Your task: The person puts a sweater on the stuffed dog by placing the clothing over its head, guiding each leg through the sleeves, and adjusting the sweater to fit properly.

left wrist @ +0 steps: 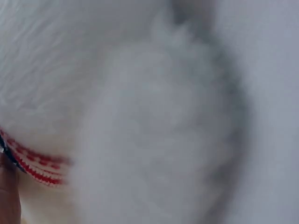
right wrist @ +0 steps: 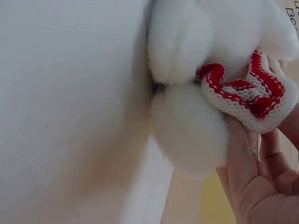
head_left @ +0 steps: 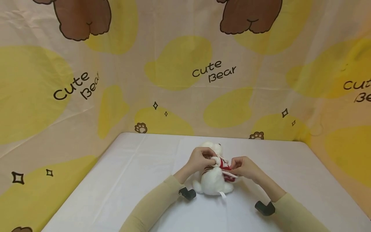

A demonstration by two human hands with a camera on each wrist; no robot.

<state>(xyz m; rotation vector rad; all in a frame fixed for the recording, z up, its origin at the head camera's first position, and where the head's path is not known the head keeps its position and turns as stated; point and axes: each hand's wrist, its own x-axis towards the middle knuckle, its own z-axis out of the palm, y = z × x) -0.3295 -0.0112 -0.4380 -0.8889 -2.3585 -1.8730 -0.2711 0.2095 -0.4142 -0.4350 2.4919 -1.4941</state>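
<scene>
A white plush toy [head_left: 213, 182] sits on the table with its back to me, a white tag [head_left: 222, 195] at its base. A red and white knitted sweater [head_left: 225, 166] is bunched partly round its body. My left hand [head_left: 200, 159] pinches the sweater's edge at the toy's upper back. In the left wrist view, a fingertip [left wrist: 8, 193] shows beside the striped knit [left wrist: 39, 165], and white fur fills most of the rest. My right hand [right wrist: 261, 186] holds the loose white-edged opening of the knit [right wrist: 261, 119] away from the body, on the toy's right side.
The white table [head_left: 121, 180] runs back to a cloth backdrop [head_left: 179, 106] with bear prints and yellow patches. Dark wrist mounts [head_left: 187, 194] sit at both of the person's beige sleeves [head_left: 156, 203].
</scene>
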